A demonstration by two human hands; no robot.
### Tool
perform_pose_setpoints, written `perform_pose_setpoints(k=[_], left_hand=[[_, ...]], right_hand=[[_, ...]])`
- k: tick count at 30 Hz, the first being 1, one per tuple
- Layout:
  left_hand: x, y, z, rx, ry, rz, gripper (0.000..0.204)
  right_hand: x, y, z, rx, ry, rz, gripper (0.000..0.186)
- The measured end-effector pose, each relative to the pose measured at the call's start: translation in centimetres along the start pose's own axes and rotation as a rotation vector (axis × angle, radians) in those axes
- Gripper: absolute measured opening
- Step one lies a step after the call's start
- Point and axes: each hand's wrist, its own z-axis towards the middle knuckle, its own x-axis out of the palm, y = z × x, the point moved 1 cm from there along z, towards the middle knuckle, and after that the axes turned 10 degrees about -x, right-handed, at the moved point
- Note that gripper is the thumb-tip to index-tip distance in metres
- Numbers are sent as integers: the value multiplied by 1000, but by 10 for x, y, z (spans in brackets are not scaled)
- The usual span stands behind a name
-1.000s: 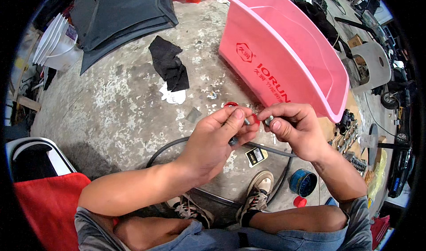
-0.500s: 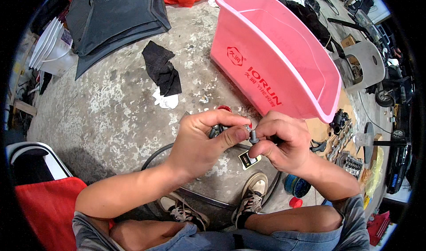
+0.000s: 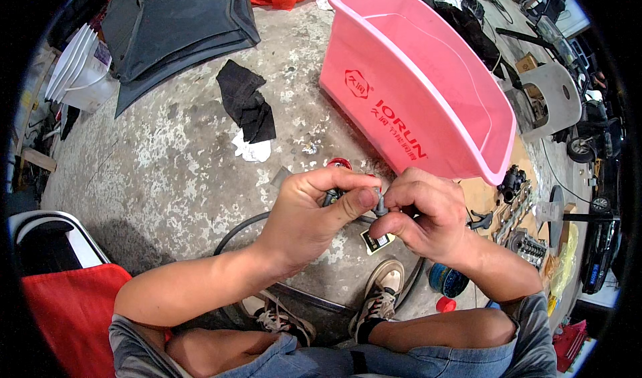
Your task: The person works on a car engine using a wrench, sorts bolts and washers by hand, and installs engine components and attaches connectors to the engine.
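Observation:
In front of me a small grey metal bolt (image 3: 380, 205) stands between the fingertips of both hands, its wider end downward. My left hand (image 3: 311, 211) pinches at its upper part with thumb and forefinger. Dark metal pieces (image 3: 330, 197), too covered to name, show in the curl of that hand. My right hand (image 3: 428, 214) is closed beside the bolt, forefinger and thumb at its side. Behind the left fingers, a red round object (image 3: 339, 164) is partly hidden. A small black and yellow packet (image 3: 376, 242) lies on the floor below the hands.
A large pink tub (image 3: 394, 104) stands ahead to the right. Beside it, engine parts (image 3: 525, 244) lie on cardboard. A black cloth (image 3: 246, 104) and dark panels (image 3: 174, 37) are ahead left. A black hose (image 3: 234, 234) curves around my shoes. A red-covered chair (image 3: 73, 304) sits left.
The left thumb and forefinger have shifted slightly right, closer against the bolt. The bolt has tilted a little, and the right thumb has moved slightly left.

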Motion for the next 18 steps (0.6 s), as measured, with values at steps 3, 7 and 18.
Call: perform_pose_setpoints(k=[3,7,18], left_hand=[[0,2,0,1,16,-40,21],[-1,7,1,-24,8,-103,22],[-6,15,3,-84,36,-158,24]], right_hand=[[2,-1,-2,-16,-4,1,30],[4,-1,-5,43,-44,19,29],[9,-4,-8,47,-56,28,29]])
